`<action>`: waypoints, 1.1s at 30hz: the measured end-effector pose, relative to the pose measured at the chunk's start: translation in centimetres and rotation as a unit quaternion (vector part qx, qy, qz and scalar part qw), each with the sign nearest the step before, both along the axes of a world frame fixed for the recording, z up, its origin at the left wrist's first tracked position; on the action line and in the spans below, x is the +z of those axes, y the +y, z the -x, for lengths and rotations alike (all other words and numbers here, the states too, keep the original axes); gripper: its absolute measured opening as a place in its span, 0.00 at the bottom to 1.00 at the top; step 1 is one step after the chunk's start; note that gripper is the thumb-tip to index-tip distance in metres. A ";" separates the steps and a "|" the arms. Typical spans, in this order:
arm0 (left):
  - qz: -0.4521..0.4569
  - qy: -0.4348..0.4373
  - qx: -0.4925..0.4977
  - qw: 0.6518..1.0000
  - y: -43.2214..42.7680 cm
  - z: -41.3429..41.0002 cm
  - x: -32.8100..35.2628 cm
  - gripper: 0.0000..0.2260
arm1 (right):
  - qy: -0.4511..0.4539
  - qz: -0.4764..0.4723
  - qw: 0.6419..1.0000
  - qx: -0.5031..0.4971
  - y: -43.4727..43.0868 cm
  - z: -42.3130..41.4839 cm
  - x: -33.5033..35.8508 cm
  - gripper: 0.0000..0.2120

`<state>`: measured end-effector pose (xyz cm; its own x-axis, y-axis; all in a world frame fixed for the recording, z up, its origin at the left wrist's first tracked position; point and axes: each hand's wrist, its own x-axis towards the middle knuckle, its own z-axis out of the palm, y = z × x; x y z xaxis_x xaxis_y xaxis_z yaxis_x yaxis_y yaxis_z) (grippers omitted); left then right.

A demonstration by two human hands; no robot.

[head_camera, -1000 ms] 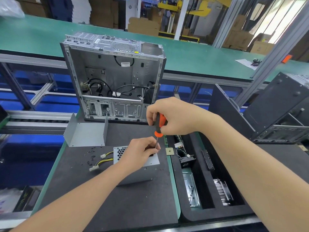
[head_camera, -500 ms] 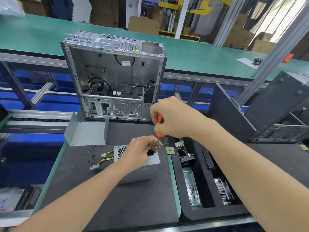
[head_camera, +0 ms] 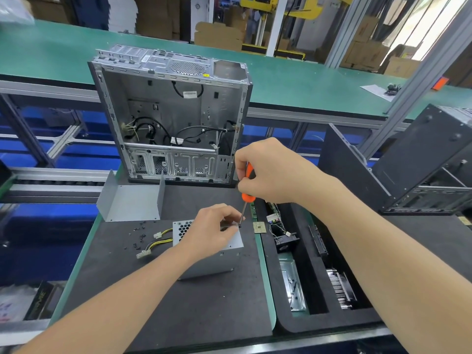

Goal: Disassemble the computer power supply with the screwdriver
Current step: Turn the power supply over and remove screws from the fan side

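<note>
The fingers of the right hand [head_camera: 270, 172] are curled closely round the orange handle of the screwdriver [head_camera: 249, 185]. The tool stands almost upright, a little tilted, and its thin shaft goes down to the far right corner of the supply [head_camera: 233, 242]. The left hand [head_camera: 212, 226] lies on top of the supply with bent fingers, and the fingertips are just beside the tip of the shaft. I cannot tell if they pinch the shaft or a screw, or only press on the metal.

The supply is a grey box and lies on a dark mat [head_camera: 178, 302] in front of the person. Yellow and black cables [head_camera: 158, 241] come out from its left side. Small black screws [head_camera: 139, 235] are scattered on the mat near them. A bent metal cover [head_camera: 127, 203] stands behind on the left. An open case [head_camera: 173, 118] stands upright at the far edge of the mat. At the right, a black tray [head_camera: 293, 320] holds other parts, and a small square chip [head_camera: 259, 227] lies between supply and tray.
</note>
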<state>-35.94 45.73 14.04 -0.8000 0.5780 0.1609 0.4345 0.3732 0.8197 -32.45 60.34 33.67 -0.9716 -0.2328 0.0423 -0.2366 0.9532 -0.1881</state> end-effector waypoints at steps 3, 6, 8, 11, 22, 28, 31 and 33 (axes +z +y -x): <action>0.012 0.013 0.006 1.000 0.1 0.0 0.1 0.06 | 0.007 0.003 1.000 -0.003 0.1 0.0 0.1 0.01; 0.027 0.011 0.010 1.000 0.2 0.1 0.2 0.05 | 0.012 0.007 1.000 -0.005 0.0 0.0 0.2 0.01; 0.036 -0.002 0.022 0.999 0.3 0.2 0.2 0.07 | 0.014 0.008 1.000 -0.006 -0.1 0.1 0.1 0.01; 0.036 -0.008 0.067 0.997 0.6 0.4 0.0 0.04 | 0.023 0.011 1.000 -0.009 -0.3 0.2 0.1 0.01; 0.050 0.032 0.270 0.961 -9.9 4.9 0.9 0.07 | 0.097 0.109 0.989 -0.036 -2.4 2.3 -2.1 0.01; 0.131 -0.045 0.305 0.942 -16.9 5.3 -4.1 0.05 | 0.060 0.164 0.984 -0.049 -5.2 3.9 -4.7 0.04; 0.159 -0.057 0.293 0.941 -17.9 5.1 -6.4 0.06 | 0.057 0.160 0.984 -0.053 -6.1 4.4 -5.7 0.05; 0.172 -0.058 0.298 0.937 -18.2 5.3 -7.4 0.06 | 0.048 0.166 0.983 -0.055 -6.4 4.7 -6.2 0.05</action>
